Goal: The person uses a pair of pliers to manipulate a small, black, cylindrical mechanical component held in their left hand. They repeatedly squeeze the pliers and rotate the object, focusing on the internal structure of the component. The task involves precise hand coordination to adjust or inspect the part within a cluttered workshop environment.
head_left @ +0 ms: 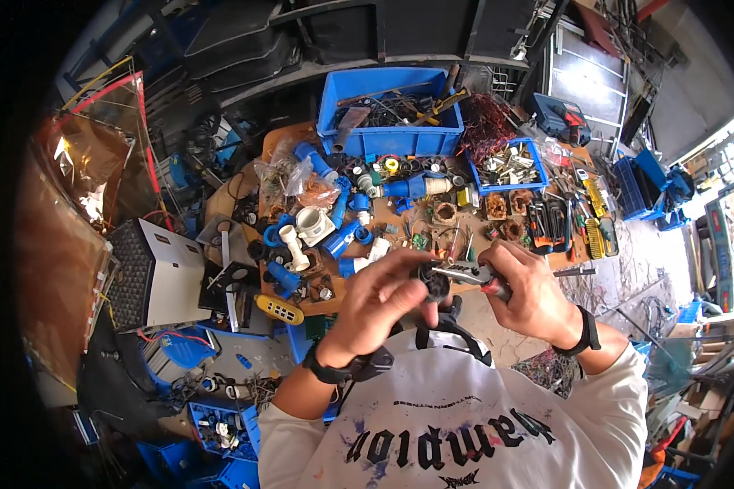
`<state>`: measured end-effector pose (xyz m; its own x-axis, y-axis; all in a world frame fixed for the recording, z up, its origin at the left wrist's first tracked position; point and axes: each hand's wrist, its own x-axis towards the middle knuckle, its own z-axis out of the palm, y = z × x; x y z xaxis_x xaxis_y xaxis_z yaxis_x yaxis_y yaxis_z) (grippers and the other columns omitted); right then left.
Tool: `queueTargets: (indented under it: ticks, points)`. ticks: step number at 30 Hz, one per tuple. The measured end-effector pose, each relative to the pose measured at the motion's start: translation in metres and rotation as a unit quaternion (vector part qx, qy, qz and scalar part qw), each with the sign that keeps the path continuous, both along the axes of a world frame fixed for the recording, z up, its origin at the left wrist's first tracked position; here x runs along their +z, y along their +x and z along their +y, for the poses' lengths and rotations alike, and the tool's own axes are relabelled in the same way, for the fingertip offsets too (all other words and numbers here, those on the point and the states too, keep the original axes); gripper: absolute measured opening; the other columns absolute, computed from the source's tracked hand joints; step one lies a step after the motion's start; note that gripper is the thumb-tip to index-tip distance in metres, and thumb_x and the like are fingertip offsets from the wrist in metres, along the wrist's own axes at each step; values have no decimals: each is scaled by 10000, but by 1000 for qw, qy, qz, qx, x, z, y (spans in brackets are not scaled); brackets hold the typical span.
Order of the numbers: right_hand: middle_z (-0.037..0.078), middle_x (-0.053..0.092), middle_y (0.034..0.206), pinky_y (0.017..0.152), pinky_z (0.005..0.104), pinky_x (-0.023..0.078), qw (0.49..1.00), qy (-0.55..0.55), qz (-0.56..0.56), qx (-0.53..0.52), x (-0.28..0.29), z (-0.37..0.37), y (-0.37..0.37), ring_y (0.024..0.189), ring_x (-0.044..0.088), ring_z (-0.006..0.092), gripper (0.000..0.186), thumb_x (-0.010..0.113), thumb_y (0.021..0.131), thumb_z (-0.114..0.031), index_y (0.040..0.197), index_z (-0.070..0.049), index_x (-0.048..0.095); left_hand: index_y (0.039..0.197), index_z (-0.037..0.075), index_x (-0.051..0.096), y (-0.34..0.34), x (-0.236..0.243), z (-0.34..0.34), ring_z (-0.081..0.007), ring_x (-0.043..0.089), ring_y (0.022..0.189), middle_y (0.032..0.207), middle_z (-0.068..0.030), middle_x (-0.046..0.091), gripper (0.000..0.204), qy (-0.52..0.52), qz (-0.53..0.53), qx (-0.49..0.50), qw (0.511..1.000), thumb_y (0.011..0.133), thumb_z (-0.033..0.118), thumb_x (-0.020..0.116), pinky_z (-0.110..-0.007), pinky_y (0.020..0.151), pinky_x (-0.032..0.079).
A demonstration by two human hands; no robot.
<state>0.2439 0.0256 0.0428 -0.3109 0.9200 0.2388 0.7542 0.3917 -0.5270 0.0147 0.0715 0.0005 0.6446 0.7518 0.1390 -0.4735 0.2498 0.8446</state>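
Cluttered workbench [302, 134] w/ 2 blue bins: L hand [379, 297] grips 1 black plug [434, 283], R hand [530, 289] grasps 1 pliers [465, 273].

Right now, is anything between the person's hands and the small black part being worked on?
Nothing visible. The left hand already grips the black round part, and the right hand brings a red-handled tool to it. Both meet above the cluttered workbench, clear of the blue connectors behind.
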Motion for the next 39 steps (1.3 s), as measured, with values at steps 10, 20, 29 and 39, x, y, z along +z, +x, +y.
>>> queueTargets:
  ticks: [10,20,29,39]
  points:
    - [174,590,894,679,465,491,997,-65,-6,-29,-4,-3,4,818,612,402,341,679,734,-31,1049,-11,550,1321,-32,423,7,3,-12,-156,663,819,1031,-137,637,625,35,62,73,995,898,348,683,-256,689,527]
    - [163,580,883,676,459,492,996,-84,14,-34,-14,-6,34,801,597,389,357,670,713,-20,1048,-18,548,1212,-26,511,33,4,-4,-194,664,792,984,-127,649,366,-45,3,10,999,968,228,613,-325,739,541]
    - [157,575,896,694,448,499,999,-36,13,-6,-15,-10,109,821,594,374,361,680,680,-5,1015,-18,544,1230,-1,487,102,8,4,-199,664,678,856,-113,636,549,-143,31,-111,983,1018,499,406,-290,608,517]
    - [171,571,886,699,460,486,997,-45,67,-15,-8,-29,209,826,598,395,345,681,687,-3,1000,-12,536,1172,-6,533,209,21,-17,-126,624,721,919,-87,631,361,0,49,-25,999,950,255,647,-259,643,499]
